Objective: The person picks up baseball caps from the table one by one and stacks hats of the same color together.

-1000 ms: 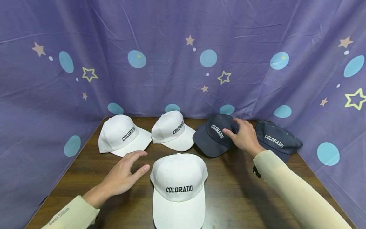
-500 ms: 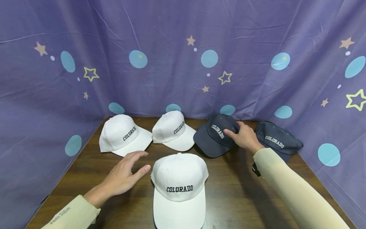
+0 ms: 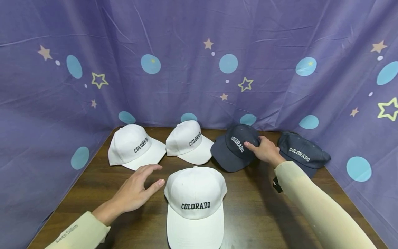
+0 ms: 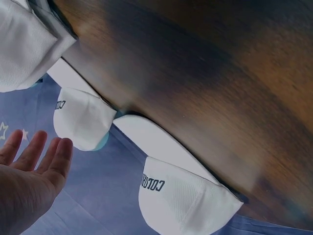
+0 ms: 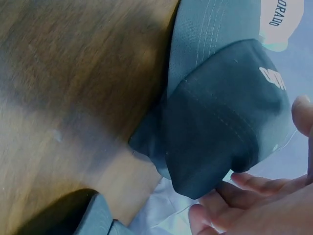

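Observation:
In the head view, my right hand (image 3: 264,149) is at a navy baseball cap (image 3: 234,162) at the back of the table, thumb over the crown. The right wrist view shows its fingers (image 5: 220,208) curled at the back edge of the navy cap (image 5: 210,117), whose brim points away from the hand. My left hand (image 3: 132,190) hovers with relaxed, parted fingers left of a white cap (image 3: 195,188) lettered COLORADO, holding nothing. That front cap faces me, brim toward the near edge. In the left wrist view the left hand (image 4: 34,181) also holds nothing.
Two more white caps, a left one (image 3: 129,145) and a middle one (image 3: 186,141), stand along the back. A second navy cap (image 3: 301,152) sits at the back right, partly behind the right forearm. A purple curtain (image 3: 199,86) encloses the wooden table (image 3: 248,207).
My right hand's fingers have curled in and moved lower behind the navy cap. The cap stays in about the same place. The left hand keeps its pose.

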A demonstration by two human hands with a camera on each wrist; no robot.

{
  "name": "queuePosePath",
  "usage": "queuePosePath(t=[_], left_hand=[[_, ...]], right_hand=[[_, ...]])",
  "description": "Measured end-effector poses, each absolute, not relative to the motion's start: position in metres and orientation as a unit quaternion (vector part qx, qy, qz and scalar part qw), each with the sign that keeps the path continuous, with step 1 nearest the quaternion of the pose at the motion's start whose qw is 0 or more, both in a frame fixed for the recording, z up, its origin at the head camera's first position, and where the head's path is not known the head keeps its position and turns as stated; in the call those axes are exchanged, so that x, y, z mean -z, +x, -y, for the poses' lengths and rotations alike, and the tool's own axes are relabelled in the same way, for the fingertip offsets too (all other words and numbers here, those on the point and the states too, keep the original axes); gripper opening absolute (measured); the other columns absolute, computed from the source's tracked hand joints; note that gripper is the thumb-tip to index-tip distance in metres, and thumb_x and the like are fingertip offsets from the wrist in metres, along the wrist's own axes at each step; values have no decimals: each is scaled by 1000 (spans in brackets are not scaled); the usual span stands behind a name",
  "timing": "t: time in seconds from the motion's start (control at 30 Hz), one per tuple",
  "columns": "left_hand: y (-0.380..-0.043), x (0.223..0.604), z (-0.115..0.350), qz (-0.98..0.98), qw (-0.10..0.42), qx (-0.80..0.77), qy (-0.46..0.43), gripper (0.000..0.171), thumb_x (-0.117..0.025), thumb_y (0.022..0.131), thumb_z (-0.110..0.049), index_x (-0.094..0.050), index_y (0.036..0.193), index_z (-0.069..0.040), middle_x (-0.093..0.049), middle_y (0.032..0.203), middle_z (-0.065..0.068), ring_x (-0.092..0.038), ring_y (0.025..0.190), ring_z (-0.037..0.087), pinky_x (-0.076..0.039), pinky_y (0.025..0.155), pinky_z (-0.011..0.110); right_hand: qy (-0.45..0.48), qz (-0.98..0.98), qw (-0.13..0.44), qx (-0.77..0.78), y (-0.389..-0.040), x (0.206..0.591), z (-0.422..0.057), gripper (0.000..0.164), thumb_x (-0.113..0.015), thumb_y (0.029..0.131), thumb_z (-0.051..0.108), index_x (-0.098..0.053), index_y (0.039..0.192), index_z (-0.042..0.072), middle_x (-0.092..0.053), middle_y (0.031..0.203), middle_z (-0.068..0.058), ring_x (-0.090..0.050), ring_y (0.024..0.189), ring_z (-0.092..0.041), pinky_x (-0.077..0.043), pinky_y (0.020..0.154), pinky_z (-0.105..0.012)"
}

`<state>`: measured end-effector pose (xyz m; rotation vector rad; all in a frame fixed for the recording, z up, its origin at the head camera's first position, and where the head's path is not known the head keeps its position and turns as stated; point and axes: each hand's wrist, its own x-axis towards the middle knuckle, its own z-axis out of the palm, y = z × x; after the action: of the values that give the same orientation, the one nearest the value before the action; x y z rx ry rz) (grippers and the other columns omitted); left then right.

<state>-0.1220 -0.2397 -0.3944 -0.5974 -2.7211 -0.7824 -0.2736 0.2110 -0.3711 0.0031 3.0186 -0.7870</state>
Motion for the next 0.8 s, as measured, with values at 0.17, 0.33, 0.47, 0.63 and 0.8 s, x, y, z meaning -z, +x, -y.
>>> queuePosePath(t=[0.17, 0.33, 0.47, 0.63, 0.8], left_hand=[[-122, 395, 239, 933, 124, 268, -204, 48, -53, 94, -51, -48, 133, -23, -48, 135, -1, -40, 127, 21, -40, 96, 53], [-123, 395, 239, 933, 124, 269, -206, 48, -53, 94, -50, -48, 133, -23, -48, 135, -1, -40, 127, 21, -40, 96, 53], [-123, 395, 239, 933, 125, 269, -207, 48, -53, 94, -50, -48, 133, -23, -48, 135, -1, -40, 127, 21, -40, 97, 53], [-123, 396, 239, 933, 125, 267, -207, 48, -53, 94, -51, -48, 133, -23, -48, 135, -1, -40, 127, 21, -40, 97, 53], [-124, 395, 239, 933, 126, 266, -207, 49, -53, 94, -51, -48, 133, -22, -48, 135, 0, -40, 127, 22, -40, 97, 53]], right_hand=[[23, -961, 22, 274, -274, 372, -216, 96, -53, 85, 68, -31, 141, -7, -38, 139, -30, -35, 126, -44, -15, 102, -67], [55, -938, 43, 341, -274, 369, -219, 98, -64, 79, 64, -32, 141, -4, -37, 142, -26, -35, 127, -41, -24, 106, -59], [75, -912, 45, 401, -272, 366, -220, 95, -74, 75, 56, -36, 140, -2, -38, 140, -23, -42, 122, -38, -44, 95, -50], [90, -890, 39, 445, -269, 363, -221, 84, -79, 73, 47, -44, 133, 0, -43, 133, -20, -48, 115, -34, -46, 93, -46], [88, -876, 47, 472, -268, 361, -224, 75, -79, 76, 41, -47, 128, -1, -45, 128, -17, -48, 112, -32, -43, 96, -45]])
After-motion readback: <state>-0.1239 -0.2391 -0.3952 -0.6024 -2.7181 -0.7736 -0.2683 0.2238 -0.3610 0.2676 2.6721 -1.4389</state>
